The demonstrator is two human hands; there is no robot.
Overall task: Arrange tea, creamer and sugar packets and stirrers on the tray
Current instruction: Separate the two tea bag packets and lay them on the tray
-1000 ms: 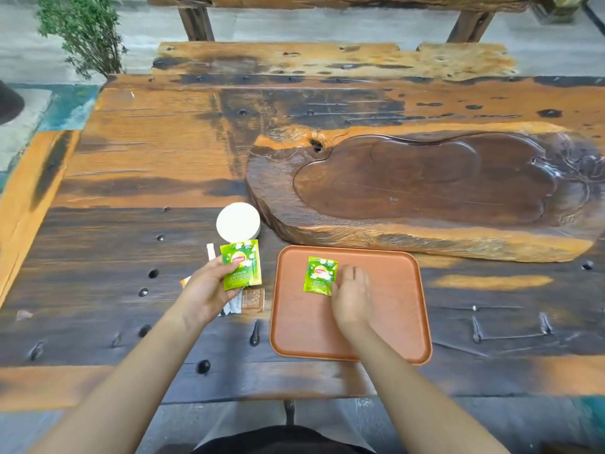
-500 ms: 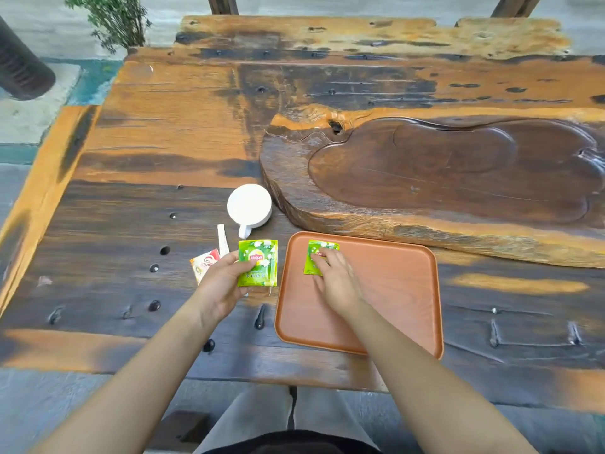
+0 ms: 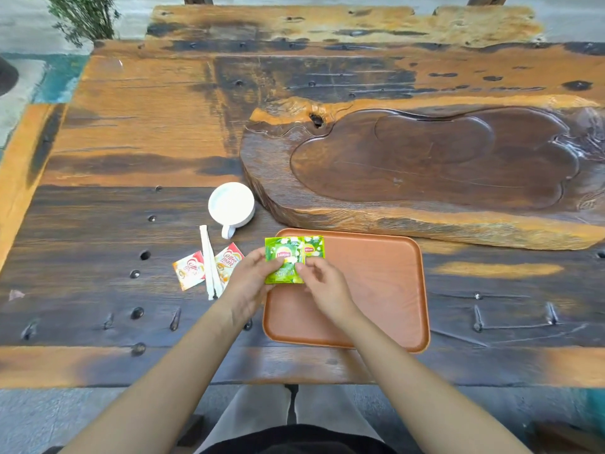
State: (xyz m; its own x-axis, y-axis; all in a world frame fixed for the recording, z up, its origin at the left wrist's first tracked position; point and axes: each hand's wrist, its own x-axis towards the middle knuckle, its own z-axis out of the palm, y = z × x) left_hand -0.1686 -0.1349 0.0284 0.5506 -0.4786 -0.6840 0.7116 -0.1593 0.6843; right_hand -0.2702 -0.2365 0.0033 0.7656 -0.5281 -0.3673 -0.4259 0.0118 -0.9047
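Two hands meet at the near-left corner of the tray (image 3: 376, 290) in my feed. My left hand (image 3: 250, 283) pinches the left edge of a green tea packet (image 3: 284, 264) between thumb and fingers, and my right hand (image 3: 322, 285) closes its thumb and forefinger on the same packet's lower right corner, so both hold this one packet. It sits face up, over the tray's left rim; I cannot tell whether it rests on the tray or hangs just above it. At 2 o'clock from it, touching or tucked just under its right edge, a second green tea packet (image 3: 314, 247) lies flat at the tray's far-left corner.

Out at 9 o'clock from my left hand, on the dark tabletop (image 3: 98, 224), lie two paper-wrapped stirrers (image 3: 209, 263), side by side and running away from me. A red-and-white creamer packet (image 3: 228, 261) lies just right of them, partly under my left hand, and another creamer packet (image 3: 189, 274) lies just left of them, touching or nearly so. At 12 o'clock from the stirrers stands a white mug (image 3: 231, 205), handle turned toward me. Beyond the tray, at 1 o'clock, a big carved wooden slab (image 3: 425, 165) with a scooped hollow sits on the tabletop, its near edge just beside the tray's far rim.
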